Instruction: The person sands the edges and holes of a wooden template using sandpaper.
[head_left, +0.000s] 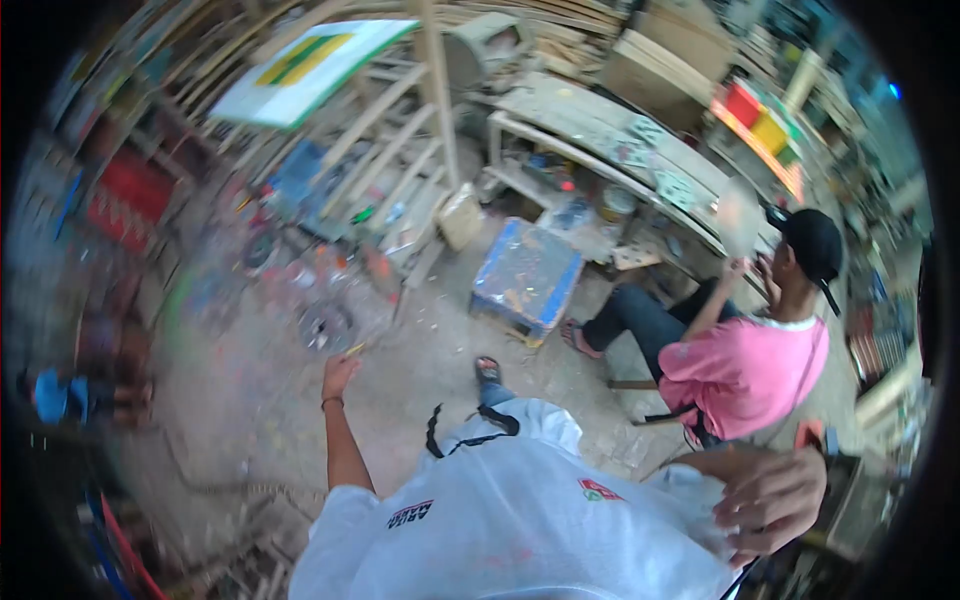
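My left hand (pixel 341 377) reaches down over the floor at the end of my outstretched arm. Its fingers are closed on a thin yellowish stick (pixel 355 349), too small to name more exactly. Just beyond it on the floor lies a round grey container (pixel 326 327), apart from the hand. Close to the camera at the lower right is my right hand (pixel 772 502), raised beside my shirt. Its fingers are loosely bent and somewhat apart, slightly blurred, with nothing visible in them.
A person in a pink shirt (pixel 745 375) sits at right, holding a pale round object (pixel 738 215). A blue-edged stool (pixel 525 275) stands ahead, before a long workbench (pixel 590 125). At upper left, a painted board (pixel 315 70) rests on a wooden frame (pixel 440 120). Clutter covers the floor.
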